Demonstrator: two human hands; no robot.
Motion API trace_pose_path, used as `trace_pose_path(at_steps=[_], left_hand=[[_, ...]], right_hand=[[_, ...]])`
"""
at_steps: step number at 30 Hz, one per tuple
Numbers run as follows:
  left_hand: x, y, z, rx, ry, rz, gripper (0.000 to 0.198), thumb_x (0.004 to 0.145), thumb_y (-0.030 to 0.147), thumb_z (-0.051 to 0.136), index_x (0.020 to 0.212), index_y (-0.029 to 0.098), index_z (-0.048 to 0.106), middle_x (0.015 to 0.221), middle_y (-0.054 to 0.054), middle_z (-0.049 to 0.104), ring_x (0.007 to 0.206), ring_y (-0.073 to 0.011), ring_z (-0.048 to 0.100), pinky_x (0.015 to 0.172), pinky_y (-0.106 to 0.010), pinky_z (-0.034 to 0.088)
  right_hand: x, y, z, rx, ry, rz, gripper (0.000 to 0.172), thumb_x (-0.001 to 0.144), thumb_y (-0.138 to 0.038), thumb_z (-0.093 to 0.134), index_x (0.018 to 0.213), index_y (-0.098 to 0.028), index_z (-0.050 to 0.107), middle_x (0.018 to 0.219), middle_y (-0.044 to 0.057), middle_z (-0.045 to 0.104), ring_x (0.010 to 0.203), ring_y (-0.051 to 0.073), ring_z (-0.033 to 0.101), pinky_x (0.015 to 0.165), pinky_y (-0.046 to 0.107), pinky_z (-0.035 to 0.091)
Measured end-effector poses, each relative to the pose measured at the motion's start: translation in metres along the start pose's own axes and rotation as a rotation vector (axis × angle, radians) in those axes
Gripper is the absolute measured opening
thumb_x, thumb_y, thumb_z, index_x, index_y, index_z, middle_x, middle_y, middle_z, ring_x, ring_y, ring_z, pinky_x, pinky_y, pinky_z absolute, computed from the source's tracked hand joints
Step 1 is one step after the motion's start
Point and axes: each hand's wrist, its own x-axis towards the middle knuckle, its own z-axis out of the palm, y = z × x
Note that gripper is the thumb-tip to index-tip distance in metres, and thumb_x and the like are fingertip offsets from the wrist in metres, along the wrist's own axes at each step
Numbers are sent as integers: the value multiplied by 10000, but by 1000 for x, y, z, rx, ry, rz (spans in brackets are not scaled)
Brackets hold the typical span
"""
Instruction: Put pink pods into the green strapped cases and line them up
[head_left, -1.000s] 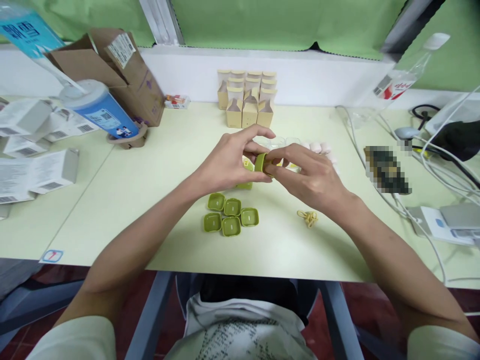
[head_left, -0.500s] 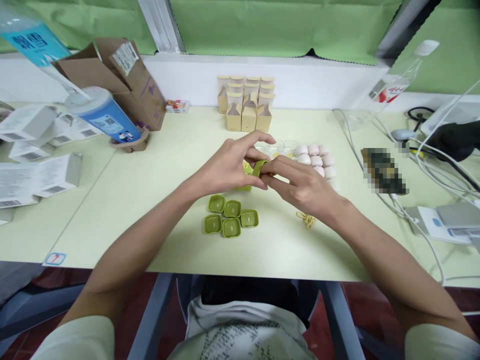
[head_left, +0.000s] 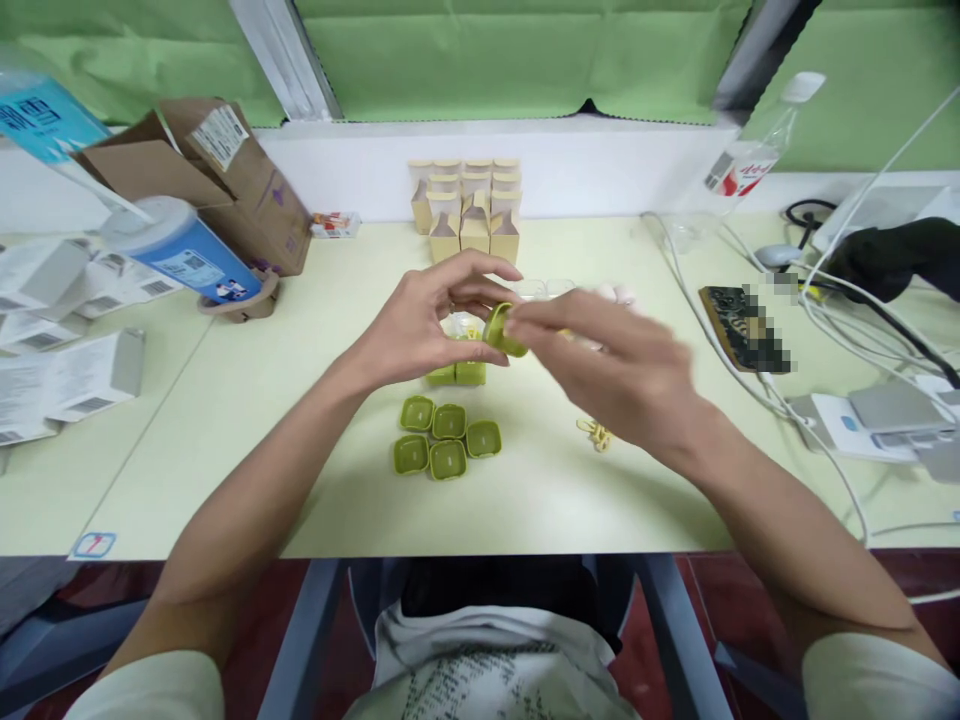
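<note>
A small olive-green square cup [head_left: 504, 335] is held tilted above the table between both hands. My left hand [head_left: 427, 325] curves round its left side, thumb below and fingers above. The fingers of my right hand [head_left: 622, 365] are pinched together against the cup's right edge; this hand is smeared by motion, and anything small under its fingertips is hidden. Nearer to me, several like green cups [head_left: 448, 460] stand open side up in a cluster. Light green pieces [head_left: 457, 374] sit behind them, partly under my left hand. Pale yellow loops [head_left: 595, 434] lie below my right hand.
Cream cardboard boxes [head_left: 475, 230] with open tops stand against the wall. Clear plastic pieces [head_left: 546, 289] and pale pink items [head_left: 616, 294] are partly covered by my right hand. A blue drink cup [head_left: 187, 255] is at left; white cables [head_left: 694, 320] run along the right.
The green cup has turned in my fingers, showing more of its side. My right hand has shifted and blurred. The whole view has swung slightly, moving the table things left.
</note>
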Motion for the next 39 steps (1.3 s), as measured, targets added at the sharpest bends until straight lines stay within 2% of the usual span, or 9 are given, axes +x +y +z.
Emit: trace_pose_path(at_steps=[3, 5, 8, 10, 13, 22, 27, 34, 39], left_hand=[[1, 1, -4, -68, 64, 26, 638, 762, 450, 990, 1312, 281, 716, 1321, -70, 767, 1246, -291, 776, 1048, -417, 690], [1, 1, -2, -97, 96, 58, 593, 790, 493, 959, 1302, 295, 734, 1380, -71, 733, 1255, -304, 771, 1042, -443, 695], [2, 1, 3, -66, 111, 96, 513, 839, 510, 909, 1285, 311, 751, 1379, -73, 713, 1324, -317, 734, 1075, -469, 677], [1, 0, 7, -9, 127, 126, 452, 864, 484, 887, 1267, 326, 755, 1352, -71, 721, 1377, -315, 694, 1108, -484, 655], [0, 1, 11, 75, 158, 178, 396, 888, 428, 862, 1257, 338, 749, 1327, -63, 731, 1339, -291, 692, 1111, -486, 642], [1, 6, 15, 381, 229, 207, 337, 916, 428, 830, 1224, 322, 744, 1245, -45, 778, 1224, -288, 734, 1061, -512, 634], [1, -5, 3, 364, 217, 335, 342, 916, 320, 847, 1232, 283, 722, 1256, -27, 802, 1212, -244, 759, 1102, -483, 631], [2, -7, -5, 389, 185, 218, 384, 890, 519, 860, 1206, 341, 734, 1263, -1, 814, 1241, -285, 768, 1100, -527, 638], [1, -2, -4, 421, 165, 204, 391, 893, 531, 859, 1202, 323, 738, 1244, -9, 814, 1221, -273, 764, 1112, -503, 623]], right_hand=[[8, 4, -11, 119, 257, 277, 95, 1032, -205, 709, 998, -226, 795, 950, 57, 814, 848, 198, 758, 731, 338, 627], [11, 11, -8, 369, 194, 508, 174, 1033, -351, 740, 962, -201, 793, 848, 52, 798, 737, 176, 740, 620, 304, 610], [13, 20, 7, 865, -50, 745, 415, 959, -589, 796, 954, -175, 774, 838, 56, 792, 675, 160, 725, 520, 268, 586], [13, 24, 16, 1043, -55, 813, 471, 848, -616, 895, 918, -170, 762, 814, 47, 778, 647, 147, 701, 493, 252, 565], [11, 23, 23, 1116, 24, 893, 451, 776, -556, 971, 876, -171, 758, 740, 25, 737, 606, 125, 648, 469, 233, 513], [13, 21, 23, 1408, -113, 1058, 434, 801, -492, 970, 818, -170, 679, 671, -44, 527, 545, 75, 484, 437, 215, 310], [15, 20, 18, 1401, -149, 1000, 394, 851, -473, 942, 864, -166, 696, 712, -35, 517, 600, 80, 470, 491, 227, 322], [16, 18, 11, 1413, -174, 979, 346, 889, -398, 896, 807, -174, 645, 741, -27, 485, 631, 101, 521, 502, 239, 352], [15, 23, 13, 1355, -167, 981, 308, 900, -363, 859, 778, -175, 647, 726, -20, 489, 627, 110, 530, 495, 242, 381]])
